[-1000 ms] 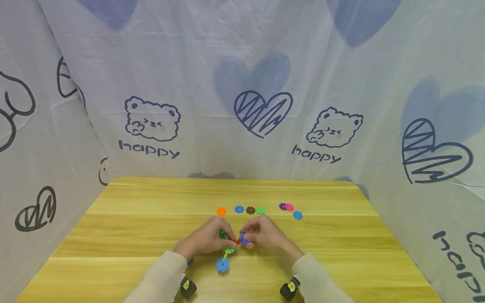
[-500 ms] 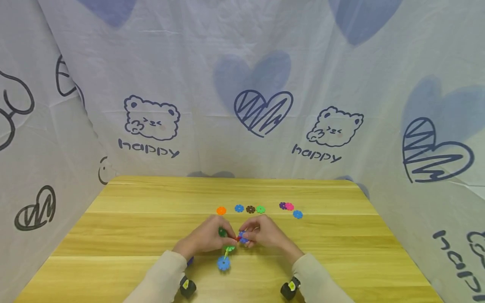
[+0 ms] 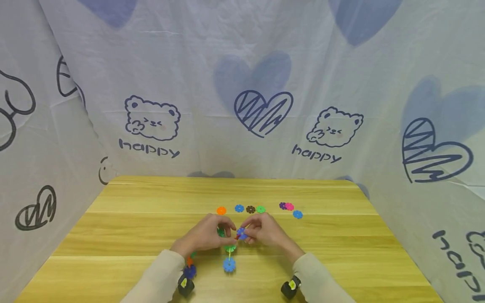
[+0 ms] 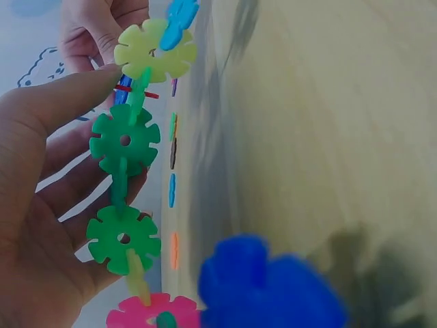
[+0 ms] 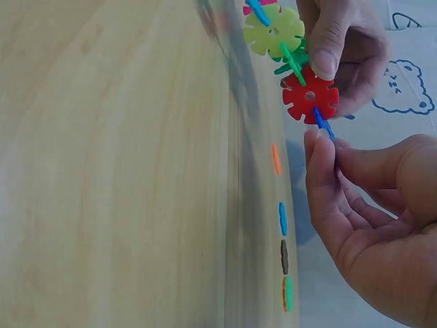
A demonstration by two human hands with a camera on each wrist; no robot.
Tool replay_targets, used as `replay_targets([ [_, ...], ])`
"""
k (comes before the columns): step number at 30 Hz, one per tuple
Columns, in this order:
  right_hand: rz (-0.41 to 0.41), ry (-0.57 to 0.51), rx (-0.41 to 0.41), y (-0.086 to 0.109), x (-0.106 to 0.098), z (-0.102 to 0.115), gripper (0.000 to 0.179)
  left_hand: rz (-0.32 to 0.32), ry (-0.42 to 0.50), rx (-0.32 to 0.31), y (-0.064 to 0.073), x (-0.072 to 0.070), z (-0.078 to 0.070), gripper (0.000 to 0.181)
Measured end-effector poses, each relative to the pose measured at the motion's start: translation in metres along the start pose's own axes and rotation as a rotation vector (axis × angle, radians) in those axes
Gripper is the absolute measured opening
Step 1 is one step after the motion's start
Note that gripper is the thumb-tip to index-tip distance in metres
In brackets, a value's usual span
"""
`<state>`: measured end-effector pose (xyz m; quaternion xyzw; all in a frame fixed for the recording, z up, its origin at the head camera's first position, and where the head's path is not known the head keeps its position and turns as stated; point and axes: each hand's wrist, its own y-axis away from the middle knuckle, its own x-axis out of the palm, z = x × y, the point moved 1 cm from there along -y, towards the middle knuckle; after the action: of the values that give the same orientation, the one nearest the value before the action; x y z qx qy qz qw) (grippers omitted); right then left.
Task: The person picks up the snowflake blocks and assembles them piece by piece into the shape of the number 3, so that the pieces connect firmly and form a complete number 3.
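Observation:
A chain of slotted snowflake discs hangs from my left hand (image 3: 212, 233); the thumb and fingers pinch it near its red disc (image 5: 324, 104). In the left wrist view, green discs (image 4: 106, 142), a yellow disc (image 4: 133, 53) and a pink disc (image 4: 133, 316) are linked edge to edge. My right hand (image 3: 264, 229) pinches a blue disc (image 3: 241, 232) between thumb and fingers. That disc's edge meets a slot of the red disc. A light blue disc (image 3: 229, 265) dangles at one end of the chain, a dark blue disc (image 3: 190, 271) by the left wrist.
Beyond the hands, loose discs lie on the wooden table (image 3: 151, 202): orange (image 3: 221, 210), blue (image 3: 239, 208), brown (image 3: 250, 209) and green (image 3: 260, 209). Farther right are purple (image 3: 282, 205), pink (image 3: 289, 206) and another blue (image 3: 297, 214). A printed curtain (image 3: 212, 143) stands behind the table.
The blue disc in my right hand has tilted and risen slightly. My left index finger has lifted, and the light blue end has swung right. More of the chain shows by the left wrist.

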<state>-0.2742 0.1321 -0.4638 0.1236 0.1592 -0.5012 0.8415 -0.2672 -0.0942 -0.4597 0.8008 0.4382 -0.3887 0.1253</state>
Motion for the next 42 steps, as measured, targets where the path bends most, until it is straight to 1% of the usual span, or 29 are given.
replay_targets([
  [2,-0.009,-0.006,0.005,0.000,0.000,0.000,0.015,0.001,-0.008,-0.007,-0.001,-0.001,0.000,0.035],
  [5,-0.018,-0.018,0.005,-0.001,0.000,0.001,0.014,0.005,0.000,-0.013,-0.002,-0.002,-0.001,0.038],
  [10,-0.042,-0.067,0.018,-0.002,0.002,0.001,0.018,0.029,0.040,-0.019,-0.005,-0.002,-0.002,0.037],
  [15,-0.066,-0.107,0.023,-0.002,0.002,0.000,0.026,0.044,0.040,-0.021,-0.007,-0.002,-0.004,0.035],
  [20,-0.065,-0.107,0.004,-0.003,0.002,-0.002,0.028,0.041,0.060,-0.017,-0.008,-0.002,-0.004,0.034],
  [23,-0.066,-0.103,-0.002,-0.003,0.002,-0.003,0.028,0.047,0.075,-0.026,-0.008,-0.002,-0.003,0.035],
  [29,-0.073,-0.097,0.000,-0.002,0.002,-0.002,0.026,0.110,0.124,-0.072,-0.008,-0.001,-0.001,0.037],
  [32,-0.071,-0.099,0.006,-0.001,0.003,-0.002,0.027,0.131,0.147,-0.081,-0.008,-0.001,0.001,0.037],
  [38,-0.059,-0.102,0.002,0.000,0.000,-0.004,0.029,0.127,0.158,-0.090,-0.007,-0.001,0.002,0.036],
  [42,-0.073,-0.086,0.006,0.002,-0.011,-0.008,0.029,0.119,0.153,-0.100,-0.006,-0.001,0.001,0.036],
])
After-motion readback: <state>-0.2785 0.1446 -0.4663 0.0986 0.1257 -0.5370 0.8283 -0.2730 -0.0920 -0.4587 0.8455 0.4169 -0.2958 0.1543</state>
